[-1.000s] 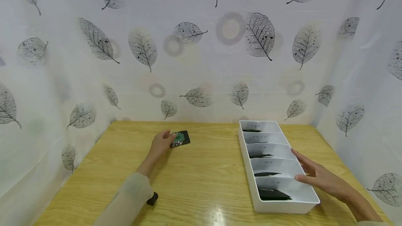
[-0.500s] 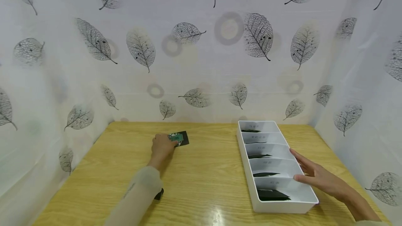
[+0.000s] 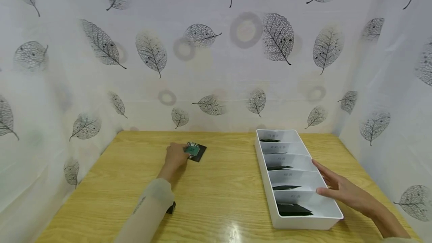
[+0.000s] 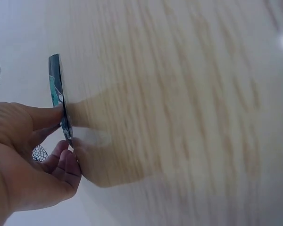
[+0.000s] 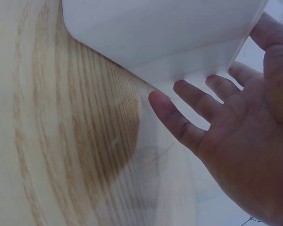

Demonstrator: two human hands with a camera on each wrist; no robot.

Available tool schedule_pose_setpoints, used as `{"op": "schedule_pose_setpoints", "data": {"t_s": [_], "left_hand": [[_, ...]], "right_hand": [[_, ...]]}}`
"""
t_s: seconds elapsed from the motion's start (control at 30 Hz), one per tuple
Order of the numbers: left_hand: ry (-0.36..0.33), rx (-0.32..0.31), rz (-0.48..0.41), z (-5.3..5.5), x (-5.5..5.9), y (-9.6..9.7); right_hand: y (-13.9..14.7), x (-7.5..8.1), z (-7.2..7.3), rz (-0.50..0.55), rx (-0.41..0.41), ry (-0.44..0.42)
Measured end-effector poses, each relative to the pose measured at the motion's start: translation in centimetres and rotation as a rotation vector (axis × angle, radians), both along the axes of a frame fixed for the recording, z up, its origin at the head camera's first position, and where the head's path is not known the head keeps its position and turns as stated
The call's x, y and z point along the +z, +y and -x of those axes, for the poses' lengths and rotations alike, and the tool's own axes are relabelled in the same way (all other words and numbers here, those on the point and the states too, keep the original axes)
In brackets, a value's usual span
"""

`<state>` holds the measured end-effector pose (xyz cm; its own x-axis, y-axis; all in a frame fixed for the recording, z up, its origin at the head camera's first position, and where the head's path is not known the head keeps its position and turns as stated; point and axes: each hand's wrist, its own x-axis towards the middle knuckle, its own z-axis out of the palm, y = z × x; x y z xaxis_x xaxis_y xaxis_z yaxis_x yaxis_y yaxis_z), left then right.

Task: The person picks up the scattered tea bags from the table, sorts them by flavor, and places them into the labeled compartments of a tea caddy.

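Note:
My left hand [image 3: 177, 154] pinches the left edge of a small flat packet [image 3: 198, 153], black with a green label and a floral pattern, at the back left of the table. In the left wrist view the packet [image 4: 56, 82] stands up edge-on, with the thumb and fingertips at its lower part. My right hand [image 3: 349, 192] rests against the right side of a white divided box [image 3: 303, 222], thumb at the rim. The right wrist view shows its fingers [image 5: 195, 100] fairly straight and spread along the box's outer wall.
Each of the box's several compartments holds dark flat packets [image 3: 293, 209] and has markings on its divider. A small black object [image 3: 171, 208] lies partly behind the left sleeve. The wooden table [image 3: 222, 190] ends at a leaf-patterned curtain [image 3: 216, 78] at the back and sides.
My left hand has shifted its grip on the packet, which has turned and moved slightly. The left forearm has swung to the right. My right hand and the box stay put.

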<state>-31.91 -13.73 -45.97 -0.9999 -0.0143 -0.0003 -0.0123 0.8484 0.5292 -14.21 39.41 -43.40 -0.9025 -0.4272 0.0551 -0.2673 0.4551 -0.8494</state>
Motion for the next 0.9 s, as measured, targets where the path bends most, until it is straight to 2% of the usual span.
{"op": "schedule_pose_setpoints", "data": {"t_s": [0.17,0.27,0.4,0.53,0.77,0.9], "left_hand": [[0.037,-0.023,-0.068,0.1,0.0,-0.4],[0.058,-0.035,-0.078,0.3,0.0,-0.6],[0.049,-0.032,-0.071,0.4,0.1,-0.8],[0.037,-0.005,-0.079,0.4,0.1,-0.7],[0.007,0.037,0.008,-0.4,0.4,0.0],[-0.015,0.062,0.058,-0.4,0.6,0.4]], "right_hand": [[0.0,0.0,-0.1,0.005,-0.002,-0.011],[0.0,0.0,-0.1,0.008,-0.003,-0.009],[0.0,0.0,-0.1,0.007,-0.005,-0.003],[0.0,-0.1,-0.1,0.009,-0.004,-0.003],[0.0,0.0,-0.1,0.007,-0.008,0.0],[-0.1,0.1,-0.1,-0.003,-0.013,-0.008]]}}
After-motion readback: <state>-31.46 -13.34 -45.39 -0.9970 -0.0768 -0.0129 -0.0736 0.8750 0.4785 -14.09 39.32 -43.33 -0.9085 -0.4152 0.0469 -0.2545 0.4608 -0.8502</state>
